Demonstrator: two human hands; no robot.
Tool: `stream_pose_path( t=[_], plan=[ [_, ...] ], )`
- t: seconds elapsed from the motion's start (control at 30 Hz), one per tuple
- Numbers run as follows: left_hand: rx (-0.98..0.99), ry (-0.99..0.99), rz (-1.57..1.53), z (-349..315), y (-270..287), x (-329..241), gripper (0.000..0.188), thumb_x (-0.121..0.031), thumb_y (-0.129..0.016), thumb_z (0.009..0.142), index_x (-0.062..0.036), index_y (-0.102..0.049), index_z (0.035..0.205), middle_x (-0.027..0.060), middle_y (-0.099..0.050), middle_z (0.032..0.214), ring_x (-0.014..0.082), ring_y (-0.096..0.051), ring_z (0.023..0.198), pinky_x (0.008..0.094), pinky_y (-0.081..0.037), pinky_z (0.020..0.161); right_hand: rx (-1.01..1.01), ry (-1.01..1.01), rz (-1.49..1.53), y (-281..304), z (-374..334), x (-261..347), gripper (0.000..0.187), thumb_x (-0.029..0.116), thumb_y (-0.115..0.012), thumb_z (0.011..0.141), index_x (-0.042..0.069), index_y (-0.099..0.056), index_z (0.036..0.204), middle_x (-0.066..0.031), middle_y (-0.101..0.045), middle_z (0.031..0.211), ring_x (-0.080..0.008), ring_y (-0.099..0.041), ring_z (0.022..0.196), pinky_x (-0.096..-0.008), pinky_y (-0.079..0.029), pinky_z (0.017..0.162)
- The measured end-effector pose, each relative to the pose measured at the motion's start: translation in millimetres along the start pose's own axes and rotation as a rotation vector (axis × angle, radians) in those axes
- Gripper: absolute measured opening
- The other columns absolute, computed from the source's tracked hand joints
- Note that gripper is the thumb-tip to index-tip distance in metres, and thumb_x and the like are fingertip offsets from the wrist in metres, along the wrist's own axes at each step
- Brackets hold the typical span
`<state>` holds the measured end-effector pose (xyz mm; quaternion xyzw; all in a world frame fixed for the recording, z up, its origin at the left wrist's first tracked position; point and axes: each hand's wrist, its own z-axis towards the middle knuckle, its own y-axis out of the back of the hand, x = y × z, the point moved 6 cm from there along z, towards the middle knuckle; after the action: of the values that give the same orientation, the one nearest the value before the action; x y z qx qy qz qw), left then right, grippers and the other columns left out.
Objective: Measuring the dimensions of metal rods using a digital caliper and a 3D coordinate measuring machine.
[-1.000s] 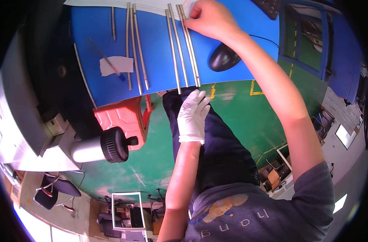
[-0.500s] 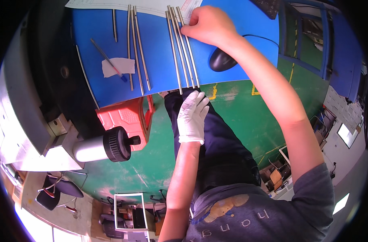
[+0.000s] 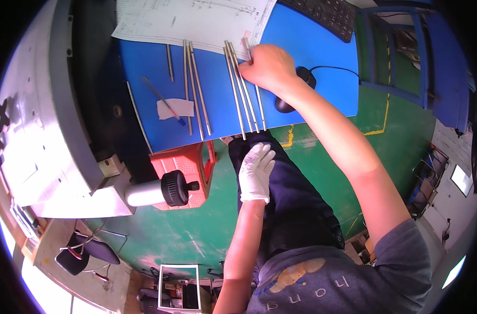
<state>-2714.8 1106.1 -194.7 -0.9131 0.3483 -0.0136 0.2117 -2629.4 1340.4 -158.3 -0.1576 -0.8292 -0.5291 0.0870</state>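
Several long metal rods [image 3: 239, 91] lie side by side on the blue table [image 3: 311, 63], their near ends at its front edge. My bare right hand [image 3: 267, 68] rests on their far ends, fingers curled around the rightmost rod [image 3: 259, 112]. My left hand [image 3: 256, 172], in a white glove, lies flat on my dark trouser leg just below the table edge and holds nothing.
Two more rods [image 3: 195, 86], a short rod [image 3: 169, 63] and a thin rod [image 3: 138, 118] lie further left, with a pen [image 3: 160, 97] and a paper scrap [image 3: 175, 108]. A drawing sheet [image 3: 191, 21], keyboard [image 3: 327, 18] and black mouse [image 3: 284, 104] are nearby. A red stool [image 3: 183, 162] stands below.
The view has tipped, so more of the far side of the table shows. My right hand stays on the rods' far ends and my left hand stays on my leg.
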Motion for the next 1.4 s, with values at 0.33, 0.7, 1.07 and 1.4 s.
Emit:
stream_pose_path(
  t=[0.33, 0.7, 1.07, 1.4],
  plan=[
    [0.022, 0.026, -0.028, -2.8, 6.0, 4.1, 0.033, -0.020, -0.049, 0.082, -0.0035, -0.046, 0.110, 0.0143, -0.050, 0.112, 0.0247, -0.049, 0.101, 0.0324, -0.036, 0.085, -0.435, -0.042, 0.801, 80.6, 5.4, -77.7, 0.010, 0.010, -0.057, 0.064, 0.000, -0.055, 0.066, -0.0080, -0.057, 0.058, -0.0137, -0.056, 0.049, -0.0241, -0.044, 0.045],
    [-0.051, 0.023, 0.061, -6.0, 20.9, 0.9, 0.037, -0.021, -0.050, 0.080, -0.0041, -0.044, 0.113, 0.0128, -0.048, 0.115, 0.0251, -0.047, 0.103, 0.0335, -0.037, 0.084, -0.716, -0.562, 1.399, 53.0, -26.8, -173.7, 0.013, 0.010, -0.050, 0.078, -0.002, -0.048, 0.081, -0.0166, -0.058, 0.079, -0.0260, -0.061, 0.074, -0.0357, -0.051, 0.066],
    [-0.067, -0.118, 0.259, -20.7, 2.4, -15.1, 0.022, -0.014, -0.049, 0.082, -0.0032, -0.053, 0.101, 0.0119, -0.056, 0.099, 0.0193, -0.057, 0.084, 0.0266, -0.043, 0.072, -0.422, -0.700, 1.883, 28.0, -24.2, -180.6, 0.012, 0.009, -0.044, 0.079, -0.003, -0.048, 0.079, -0.0126, -0.055, 0.078, -0.0235, -0.058, 0.081, -0.0346, -0.050, 0.075],
    [-0.621, -1.044, 1.607, 4.7, -104.8, -135.5, 0.021, -0.022, -0.056, 0.074, -0.0067, -0.057, 0.089, 0.0129, -0.055, 0.084, 0.0279, -0.056, 0.076, 0.0360, -0.046, 0.063, -0.406, -0.716, 1.740, 17.0, -32.8, -198.5, 0.013, 0.009, -0.046, 0.082, -0.001, -0.043, 0.090, -0.0120, -0.053, 0.086, -0.0280, -0.057, 0.087, -0.0351, -0.050, 0.072]
  ],
)
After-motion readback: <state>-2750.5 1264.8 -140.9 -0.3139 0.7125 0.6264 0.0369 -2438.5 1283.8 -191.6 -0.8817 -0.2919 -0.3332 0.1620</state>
